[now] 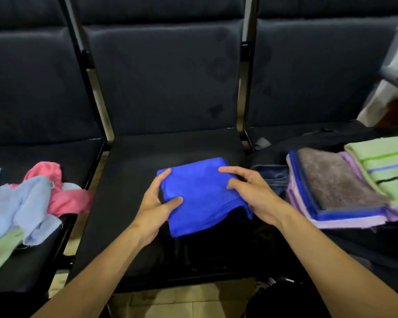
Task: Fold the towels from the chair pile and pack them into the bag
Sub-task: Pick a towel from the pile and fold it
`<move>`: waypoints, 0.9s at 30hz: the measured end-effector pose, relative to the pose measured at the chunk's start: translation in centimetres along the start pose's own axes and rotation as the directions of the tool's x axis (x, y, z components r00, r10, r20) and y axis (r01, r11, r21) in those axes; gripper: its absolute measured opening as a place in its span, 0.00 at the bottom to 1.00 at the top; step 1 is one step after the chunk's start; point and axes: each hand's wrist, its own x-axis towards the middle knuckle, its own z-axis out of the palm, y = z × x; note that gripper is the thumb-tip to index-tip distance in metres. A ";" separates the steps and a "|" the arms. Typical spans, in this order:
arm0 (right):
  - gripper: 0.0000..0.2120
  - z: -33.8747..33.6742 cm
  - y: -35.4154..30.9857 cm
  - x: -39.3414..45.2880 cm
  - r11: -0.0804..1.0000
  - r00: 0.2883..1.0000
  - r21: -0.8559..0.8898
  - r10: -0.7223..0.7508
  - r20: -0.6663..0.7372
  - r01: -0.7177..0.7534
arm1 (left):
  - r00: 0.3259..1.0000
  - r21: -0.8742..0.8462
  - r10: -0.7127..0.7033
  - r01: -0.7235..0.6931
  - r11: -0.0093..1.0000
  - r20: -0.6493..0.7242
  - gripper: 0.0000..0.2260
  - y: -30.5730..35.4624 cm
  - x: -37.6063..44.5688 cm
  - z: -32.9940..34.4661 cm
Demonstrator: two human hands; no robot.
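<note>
Head view shows a blue towel (201,193), folded to a small square, held just above the middle chair seat (133,171). The left hand (157,203) grips its left edge, thumb on top and fingers curled beneath; the right hand (251,191) pinches the right side, fingers bent over the cloth. The fold looks finished, or nearly so, judging by the compact shape, so the step in hand seems to be the carry toward the bag (274,148), which lies open on the seat to the right. Inside it sit folded towels: a brown towel (336,182) on lilac and blue layers, with a green striped towel (386,164) beside it. The next move calls for keeping both grips firm so the layers do not slip apart, then laying the square flat onto the stack. The bag's near rim and a dark folded cloth (271,177) beside the right hand lie along that path. On the left seat the unfolded pile (25,203) of pale blue, pink and green towels waits.
</note>
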 end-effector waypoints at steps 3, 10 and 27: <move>0.21 -3.5 -0.8 -1.5 0.998 0.997 0.007 -0.056 -0.060 0.057 | 0.997 0.068 0.051 -0.054 0.996 0.054 0.30 1.9 -0.1 3.3; 0.18 -13.6 -0.9 -4.6 0.994 0.928 -0.013 -0.106 -0.357 0.109 | 0.968 0.292 0.134 -0.193 0.937 0.210 0.35 4.0 0.7 15.0; 0.26 -23.6 1.9 -5.0 0.763 0.752 -0.618 -0.292 -0.591 -0.189 | 0.944 0.502 0.130 -0.273 0.820 0.302 0.36 2.4 2.5 30.1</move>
